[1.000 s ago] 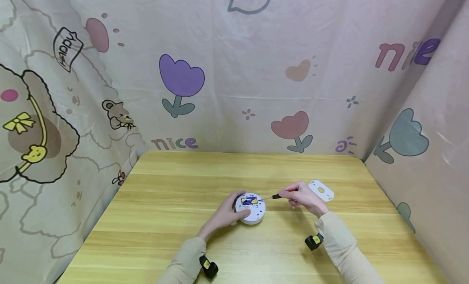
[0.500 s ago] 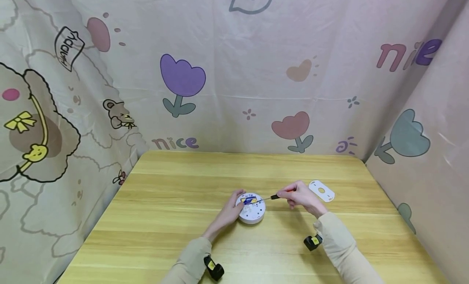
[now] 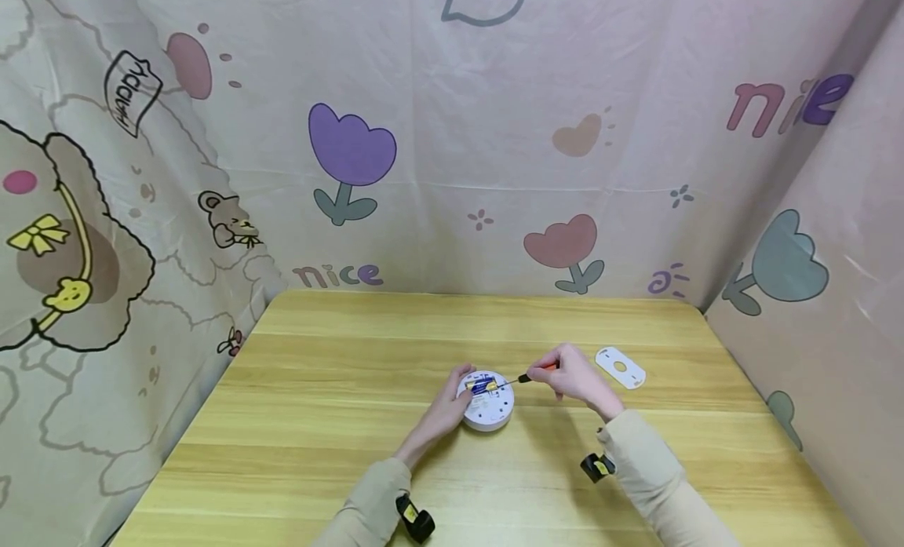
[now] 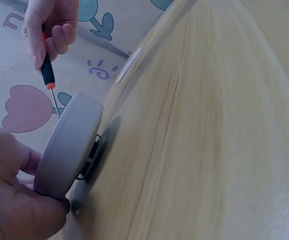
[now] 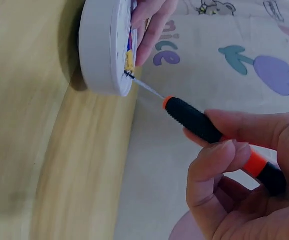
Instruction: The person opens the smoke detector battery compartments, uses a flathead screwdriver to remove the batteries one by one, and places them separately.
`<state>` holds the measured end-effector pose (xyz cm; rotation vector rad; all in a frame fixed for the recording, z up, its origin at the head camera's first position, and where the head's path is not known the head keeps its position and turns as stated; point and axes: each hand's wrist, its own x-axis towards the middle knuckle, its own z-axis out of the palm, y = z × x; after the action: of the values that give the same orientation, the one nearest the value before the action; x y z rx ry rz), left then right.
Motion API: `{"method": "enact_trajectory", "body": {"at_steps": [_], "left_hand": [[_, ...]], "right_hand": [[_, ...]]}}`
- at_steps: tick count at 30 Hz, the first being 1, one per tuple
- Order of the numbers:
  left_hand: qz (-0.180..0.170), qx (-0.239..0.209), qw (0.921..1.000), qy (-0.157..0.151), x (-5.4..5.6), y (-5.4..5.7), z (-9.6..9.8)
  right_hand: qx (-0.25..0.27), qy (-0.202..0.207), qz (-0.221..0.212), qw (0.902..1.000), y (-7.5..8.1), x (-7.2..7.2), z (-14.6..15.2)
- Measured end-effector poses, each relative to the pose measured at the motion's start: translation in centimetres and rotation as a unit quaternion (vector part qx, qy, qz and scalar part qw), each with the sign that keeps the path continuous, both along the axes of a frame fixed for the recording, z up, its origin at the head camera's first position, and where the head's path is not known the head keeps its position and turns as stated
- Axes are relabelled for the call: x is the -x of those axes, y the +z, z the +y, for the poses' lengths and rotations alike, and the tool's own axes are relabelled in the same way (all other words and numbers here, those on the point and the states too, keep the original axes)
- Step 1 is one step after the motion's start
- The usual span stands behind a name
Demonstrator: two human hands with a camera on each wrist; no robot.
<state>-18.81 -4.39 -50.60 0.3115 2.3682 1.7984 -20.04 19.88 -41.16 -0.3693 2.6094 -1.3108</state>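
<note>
A round white smoke detector (image 3: 487,412) is tilted over the table, its back face with blue-and-yellow batteries (image 3: 482,385) turned up. My left hand (image 3: 446,406) grips its left side, the thumb on the face beside the batteries. In the left wrist view, the detector's dark vented underside (image 4: 90,157) faces the wood. My right hand (image 3: 574,372) holds a small black-and-orange screwdriver (image 5: 192,117) by its handle, fingers and thumb pinching it. The screwdriver's thin metal tip (image 5: 130,75) is right at the end of the yellow battery part, at the compartment's edge.
A white oval mounting plate (image 3: 621,367) with a round centre hole lies behind the right hand. The wooden table (image 3: 339,351) meets printed curtains (image 3: 438,139) at its back and sides. Black wrist cameras (image 3: 415,519) hang below both sleeves.
My left thumb has shifted from the lower face of the smoke detector up to the batteries. My right hand has moved slightly left and up, tilting the screwdriver with its tip still at the batteries.
</note>
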Motion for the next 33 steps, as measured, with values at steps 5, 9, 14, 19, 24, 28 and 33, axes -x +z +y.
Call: {"method": "enact_trajectory", "body": {"at_steps": [5, 9, 14, 19, 24, 28, 33], "left_hand": [[-0.003, -0.005, 1.0000, 0.001, -0.1, 0.0, 0.0], [-0.005, -0.006, 1.0000, 0.001, -0.1, -0.1, 0.1], [-0.007, -0.013, 0.9999, -0.004, -0.2, -0.1, 0.2], [-0.005, -0.015, 0.9999, -0.006, -0.3, 0.0, 0.1], [-0.012, -0.014, 0.9998, -0.009, -0.4, 0.2, 0.1], [-0.014, -0.015, 0.9997, -0.011, -0.3, 0.1, 0.1], [-0.015, -0.010, 0.9997, -0.014, -0.1, -0.2, 0.0]], "right_hand": [[-0.036, -0.007, 0.017, 0.9992, 0.5, -0.3, -0.9], [-0.089, -0.014, 0.059, 0.9942, 0.9, -0.7, -1.7], [-0.121, -0.009, 0.095, 0.9880, 1.4, -1.1, -2.5], [-0.057, -0.001, 0.046, 0.9973, 1.0, -0.5, -1.7], [0.009, 0.010, 0.006, 0.9999, 0.3, 0.1, -0.5], [0.046, 0.021, -0.009, 0.9987, -0.2, 0.4, 0.2], [0.101, 0.011, -0.049, 0.9936, -1.1, 0.6, 1.1]]}}
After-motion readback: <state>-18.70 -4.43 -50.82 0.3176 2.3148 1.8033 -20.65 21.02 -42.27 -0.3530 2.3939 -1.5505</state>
